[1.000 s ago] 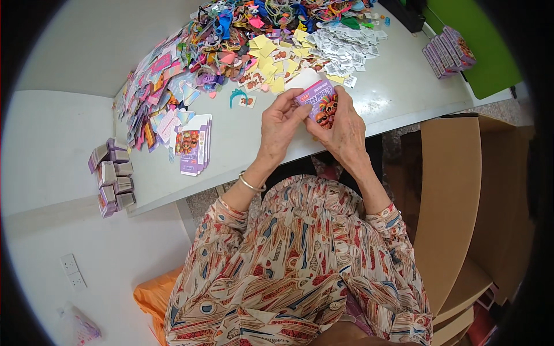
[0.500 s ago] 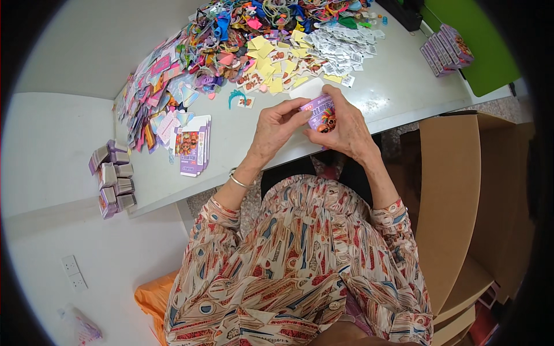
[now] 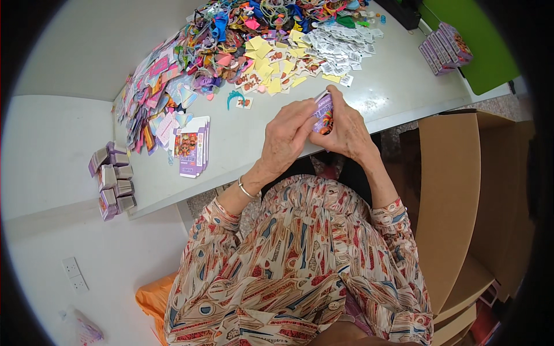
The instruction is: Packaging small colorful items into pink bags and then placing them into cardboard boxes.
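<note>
A small purple printed carton [image 3: 324,118] is held between my two hands, just above the table's front edge. My right hand [image 3: 346,128] grips its right side, thumb below and fingers along the upper edge. The fingers of my left hand [image 3: 287,130] press together against the carton's upper left part and hide much of it. Left of my hands, a small stack of flat purple-and-white cartons [image 3: 192,147] lies on the table. Beyond my left hand are a teal curved trinket [image 3: 232,98] and a small picture card [image 3: 244,103].
Heaps of colourful trinkets [image 3: 228,34], yellow-backed cards [image 3: 271,66], white packets [image 3: 340,46] and shiny cards [image 3: 156,98] cover the table's far side. Purple boxes [image 3: 444,49] stand at back right; more cartons [image 3: 115,179] sit at the left edge. A large cardboard box [image 3: 447,202] stands at right.
The white flap at the carton's top no longer shows. My left hand has moved right, over the carton's upper left, and the carton is turned more edge-on.
</note>
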Motion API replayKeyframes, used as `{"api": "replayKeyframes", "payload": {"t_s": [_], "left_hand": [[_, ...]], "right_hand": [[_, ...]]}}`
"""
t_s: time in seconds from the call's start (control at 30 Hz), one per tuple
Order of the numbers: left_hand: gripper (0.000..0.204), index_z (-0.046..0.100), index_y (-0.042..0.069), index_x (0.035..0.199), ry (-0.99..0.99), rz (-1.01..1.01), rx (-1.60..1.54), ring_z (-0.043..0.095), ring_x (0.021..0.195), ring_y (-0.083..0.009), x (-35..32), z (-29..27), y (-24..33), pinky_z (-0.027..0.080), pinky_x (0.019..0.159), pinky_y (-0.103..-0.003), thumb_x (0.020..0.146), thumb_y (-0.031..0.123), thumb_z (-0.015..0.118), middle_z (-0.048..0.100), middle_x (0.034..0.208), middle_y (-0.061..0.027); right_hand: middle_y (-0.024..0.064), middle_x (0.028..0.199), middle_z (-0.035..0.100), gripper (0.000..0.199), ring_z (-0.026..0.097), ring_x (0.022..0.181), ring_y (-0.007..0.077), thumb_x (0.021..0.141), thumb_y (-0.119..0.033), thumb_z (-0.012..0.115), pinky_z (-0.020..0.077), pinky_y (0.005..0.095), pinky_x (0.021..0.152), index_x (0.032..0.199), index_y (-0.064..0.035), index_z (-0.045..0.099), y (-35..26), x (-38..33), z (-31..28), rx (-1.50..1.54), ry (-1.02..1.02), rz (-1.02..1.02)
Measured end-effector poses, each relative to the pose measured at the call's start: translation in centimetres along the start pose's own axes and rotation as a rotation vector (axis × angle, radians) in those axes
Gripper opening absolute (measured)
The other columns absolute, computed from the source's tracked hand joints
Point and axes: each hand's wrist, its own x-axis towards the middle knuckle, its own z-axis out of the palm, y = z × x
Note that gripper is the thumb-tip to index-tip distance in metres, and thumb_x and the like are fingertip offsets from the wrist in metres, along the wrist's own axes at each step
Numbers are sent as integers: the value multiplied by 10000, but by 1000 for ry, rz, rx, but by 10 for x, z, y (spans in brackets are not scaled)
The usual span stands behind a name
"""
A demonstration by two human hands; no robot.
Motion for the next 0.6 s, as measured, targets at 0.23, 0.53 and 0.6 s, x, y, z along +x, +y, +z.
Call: {"api": "replayKeyframes", "payload": {"t_s": [0.23, 0.53, 0.6], "left_hand": [[276, 621, 25, 1152, 32, -615, -879, 592, 833, -73, 23, -15, -6, 484, 766, -246, 905, 140, 667, 652, 952, -13], [365, 572, 1, 1247, -72, -286, -454, 634, 963, -177, -2, 10, 1, 517, 815, -314, 899, 85, 641, 664, 1133, -115], [301, 598, -36, 1211, -11, -58, -16, 637, 1028, -191, -3, 12, 16, 509, 869, -303, 916, 23, 591, 654, 1178, -144]], "right_hand": [[277, 1106, 582, 876, 632, 883, 421, 635, -304, 742, 529, 439, 770, 1329, 63, 351, 1, -7, 6, -92, 68, -170], [289, 1100, 585, 875, 632, 899, 427, 644, -273, 748, 528, 446, 772, 1337, 72, 340, 3, -9, 8, -80, 47, -167], [294, 1086, 591, 876, 631, 898, 430, 648, -266, 749, 528, 447, 772, 1340, 75, 335, 7, -10, 8, -78, 46, -157]]}}
